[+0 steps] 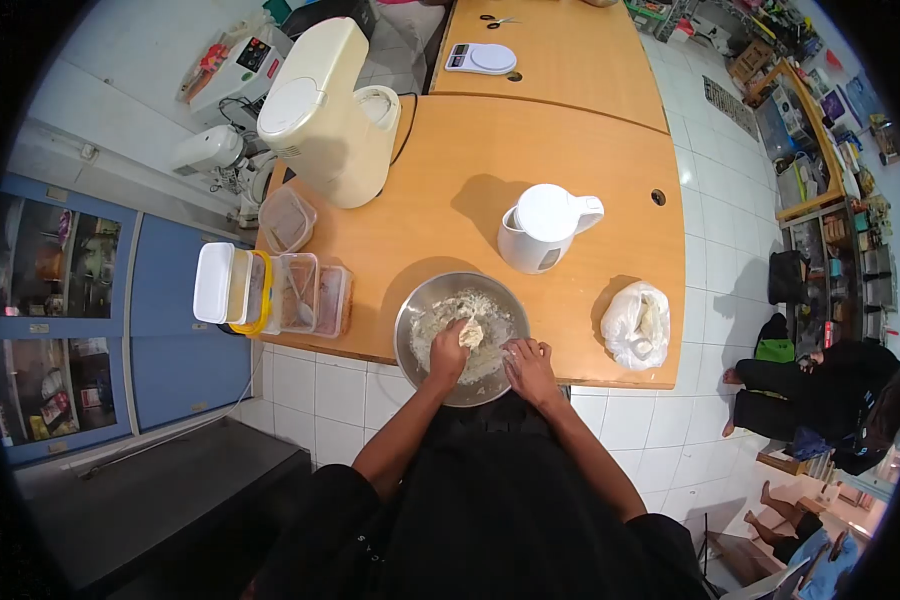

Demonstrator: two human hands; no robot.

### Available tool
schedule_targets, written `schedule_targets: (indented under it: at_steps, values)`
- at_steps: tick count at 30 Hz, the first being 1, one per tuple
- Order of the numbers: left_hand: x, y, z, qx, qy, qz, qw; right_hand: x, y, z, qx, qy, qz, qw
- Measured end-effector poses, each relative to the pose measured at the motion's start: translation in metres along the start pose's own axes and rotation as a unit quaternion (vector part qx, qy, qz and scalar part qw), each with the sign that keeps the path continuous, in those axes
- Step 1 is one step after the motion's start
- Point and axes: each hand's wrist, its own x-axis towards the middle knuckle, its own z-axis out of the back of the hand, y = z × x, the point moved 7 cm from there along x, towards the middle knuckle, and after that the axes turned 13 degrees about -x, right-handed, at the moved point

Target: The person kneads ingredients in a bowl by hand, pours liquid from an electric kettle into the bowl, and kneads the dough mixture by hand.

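A metal mixing bowl sits at the table's front edge, close to my body. Inside it lies loose, floury dough. My left hand is down in the bowl, its fingers closed around a pale lump of dough. On the bowl's right side my right hand grips the rim, fingers curled over the edge. A white electric kettle stands behind the bowl, touched by neither hand. To the right rests a white plastic bag with something pale in it.
A large cream appliance stands at the back left of the wooden table. Several plastic containers line the left edge. A kitchen scale and scissors lie farther back. Another person sits on the right.
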Motion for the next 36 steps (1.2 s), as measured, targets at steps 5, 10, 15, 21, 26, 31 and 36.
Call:
schedule_targets:
  at_steps: [5, 10, 15, 21, 26, 31, 36]
  values:
    - [-0.011, -0.007, -0.011, 0.072, -0.020, -0.040, 0.996, -0.004, -0.002, 0.021, 0.029, 0.072, 0.089, 0.993]
    - [-0.011, -0.008, -0.021, 0.111, 0.079, -0.057, 0.989, -0.007, -0.010, 0.019, 0.009, 0.127, 0.151, 0.980]
    - [0.020, 0.003, -0.005, -0.095, 0.030, 0.044, 0.994, -0.010, -0.014, 0.001, -0.079, 0.136, 0.172, 0.972]
    - [0.040, -0.038, 0.000, -0.065, 0.047, -0.021, 0.997, -0.012, -0.006, -0.006, -0.124, 0.118, 0.140, 0.975]
    - [0.015, -0.034, -0.036, 0.035, 0.217, 0.003, 0.976, -0.009, 0.001, 0.005, 0.029, 0.057, 0.105, 0.992]
    - [-0.011, 0.010, -0.064, 0.066, 0.258, -0.016, 0.964, 0.013, -0.017, 0.056, 0.063, -0.058, -0.012, 0.996]
    - [-0.022, -0.014, -0.057, 0.133, 0.201, 0.017, 0.970, 0.046, -0.060, -0.016, 0.035, -0.060, -0.211, 0.975]
